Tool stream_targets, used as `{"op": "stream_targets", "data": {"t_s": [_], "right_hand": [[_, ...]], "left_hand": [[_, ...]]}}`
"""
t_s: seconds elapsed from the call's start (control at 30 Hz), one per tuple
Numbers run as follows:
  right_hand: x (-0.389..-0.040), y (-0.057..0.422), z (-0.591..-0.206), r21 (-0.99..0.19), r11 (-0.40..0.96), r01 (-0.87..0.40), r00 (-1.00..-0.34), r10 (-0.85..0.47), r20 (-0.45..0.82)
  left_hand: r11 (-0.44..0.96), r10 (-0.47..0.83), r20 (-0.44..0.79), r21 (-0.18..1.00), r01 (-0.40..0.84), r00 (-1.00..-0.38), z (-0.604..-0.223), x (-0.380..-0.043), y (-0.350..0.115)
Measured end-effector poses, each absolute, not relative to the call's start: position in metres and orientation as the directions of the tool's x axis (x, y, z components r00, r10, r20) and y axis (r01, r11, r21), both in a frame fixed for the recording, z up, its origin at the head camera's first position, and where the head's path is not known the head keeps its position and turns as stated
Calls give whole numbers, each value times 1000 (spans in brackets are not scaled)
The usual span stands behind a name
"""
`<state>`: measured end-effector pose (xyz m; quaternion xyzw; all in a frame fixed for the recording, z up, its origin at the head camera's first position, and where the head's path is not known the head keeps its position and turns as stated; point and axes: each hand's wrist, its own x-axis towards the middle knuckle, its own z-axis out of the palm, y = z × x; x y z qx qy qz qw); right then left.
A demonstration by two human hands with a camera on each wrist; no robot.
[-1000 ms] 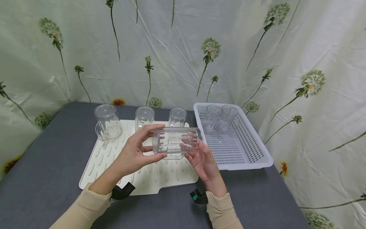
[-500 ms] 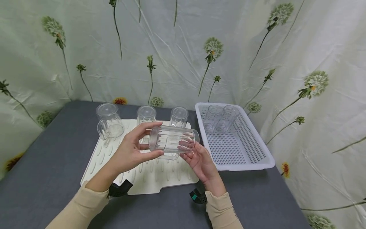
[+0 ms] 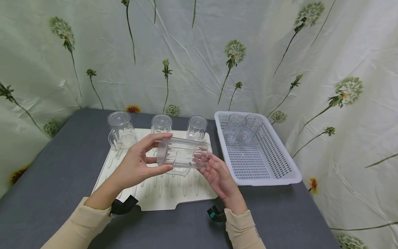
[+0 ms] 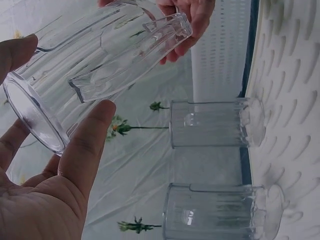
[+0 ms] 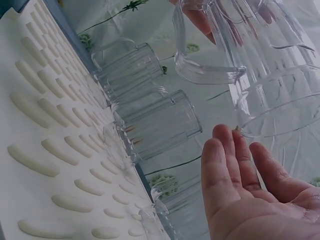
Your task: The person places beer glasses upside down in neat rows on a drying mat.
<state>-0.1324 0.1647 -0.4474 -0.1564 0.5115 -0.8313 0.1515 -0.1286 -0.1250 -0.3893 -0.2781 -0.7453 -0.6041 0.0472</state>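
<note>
A clear glass mug point(image 3: 183, 152) with a fluted wall lies sideways in the air between both hands, above a white drying tray point(image 3: 155, 200). My left hand point(image 3: 136, 162) grips its thick-based end, thumb and fingers round the glass. Fingertips of my right hand point(image 3: 220, 176) touch or sit close by the rim end; in the right wrist view these fingers are fairly straight. The mug's handle point(image 5: 200, 72) shows in that view. Three more glass mugs, left point(image 3: 122, 129), middle point(image 3: 161, 123) and right point(image 3: 197, 128), stand along the tray's far side.
To the right stands a white perforated basket point(image 3: 283, 181) with two clear glasses point(image 3: 234, 128) at its far left corner. A grey tabletop point(image 3: 174, 228) lies underneath. Behind it hangs a floral curtain point(image 3: 199, 69).
My left hand has drawn the held mug a little leftward, its rim end sliding along my right fingertips. My right hand has barely moved. The whole view has shifted slightly as the head turned.
</note>
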Motion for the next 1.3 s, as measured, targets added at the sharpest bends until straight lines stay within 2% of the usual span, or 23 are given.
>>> {"op": "stream_targets", "data": {"t_s": [0.47, 0.9, 1.3], "right_hand": [[-134, 157, -439, -976, -210, 56, -945, -328, 16], [-134, 163, -424, -984, -175, 41, -955, -296, 13], [-141, 178, -414, -997, -82, 14, -954, -301, 11]], "left_hand": [[209, 314, 413, 848, 486, -855, -388, -121, -150], [321, 274, 375, 832, 452, -886, -392, -116, -169], [402, 223, 348, 818, 411, -911, -398, -112, -185]]}}
